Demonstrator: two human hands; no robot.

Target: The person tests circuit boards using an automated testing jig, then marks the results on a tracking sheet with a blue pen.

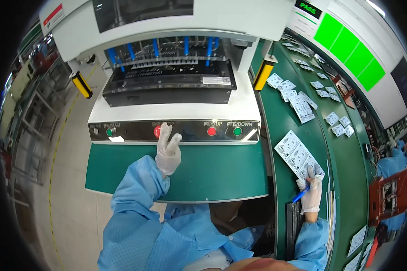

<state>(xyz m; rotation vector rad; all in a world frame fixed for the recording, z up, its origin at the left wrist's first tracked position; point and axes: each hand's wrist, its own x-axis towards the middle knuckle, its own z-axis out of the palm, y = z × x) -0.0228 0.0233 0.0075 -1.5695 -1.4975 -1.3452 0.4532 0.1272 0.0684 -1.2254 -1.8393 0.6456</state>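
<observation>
My left hand [168,156], in a white glove, hovers in front of the machine's control panel. Its fingers are stretched out and nothing is in them; their tips overlap the red stop button [157,131], and touching cannot be told. Over on the right-hand bench, my right hand [311,194], also gloved, grips the near corner of a white circuit board panel [296,153]. A blue pen [300,194] is tucked in the same hand, pointing toward the lower left. The panel lies slanted, low over the green mat or on it.
Ahead stands a white press machine [176,111] with a black test fixture [167,86] under blue pins. Yellow-black posts [263,74] flank it. More circuit boards [301,107] lie along the right bench [348,153]. A monitor [348,49] shows green blocks. A black keyboard-like object [294,228] sits by my right forearm.
</observation>
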